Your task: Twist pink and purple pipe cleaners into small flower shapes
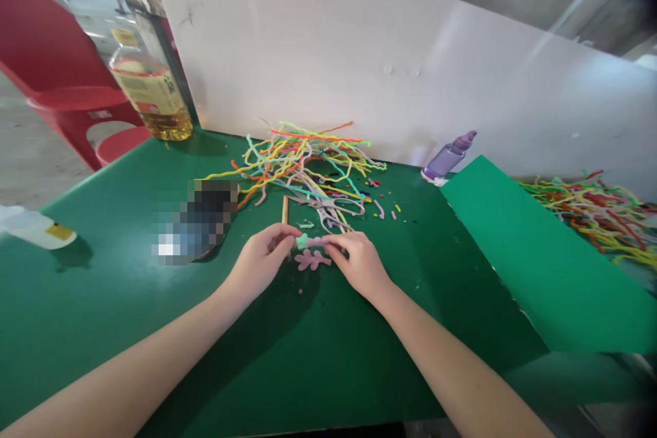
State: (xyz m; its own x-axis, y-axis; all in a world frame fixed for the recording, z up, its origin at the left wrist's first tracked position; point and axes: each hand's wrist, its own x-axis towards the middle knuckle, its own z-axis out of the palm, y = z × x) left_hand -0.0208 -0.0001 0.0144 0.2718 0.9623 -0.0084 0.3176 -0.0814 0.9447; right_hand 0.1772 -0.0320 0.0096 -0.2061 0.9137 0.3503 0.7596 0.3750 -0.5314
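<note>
Between my two hands is a small piece of bent pipe cleaner (pixel 314 241), mint green at its left end and pale purple toward the right. My left hand (pixel 267 252) pinches the green end, fingers closed. At the purple end, the thumb and fingers of my right hand (pixel 358 259) are closed too. Just below lies a pink-purple looped pipe-cleaner shape (pixel 311 260) on the green table (pixel 328 356). A thin wooden stick (pixel 285 209) stands out beyond my left fingers. Metal scissors (pixel 328 208) lie past my right hand, among cut scraps.
A heap of colourful pipe cleaners (pixel 308 150) lies against the white panel (pixel 359 55). A blurred-out phone-like object (pixel 200 222) is at left, near an oil bottle (pixel 154 96) and a white bottle (pixel 35 227). On the right are a purple glue bottle (pixel 446 159), a green board (pixel 544 267) and more pipe cleaners (pixel 600 215).
</note>
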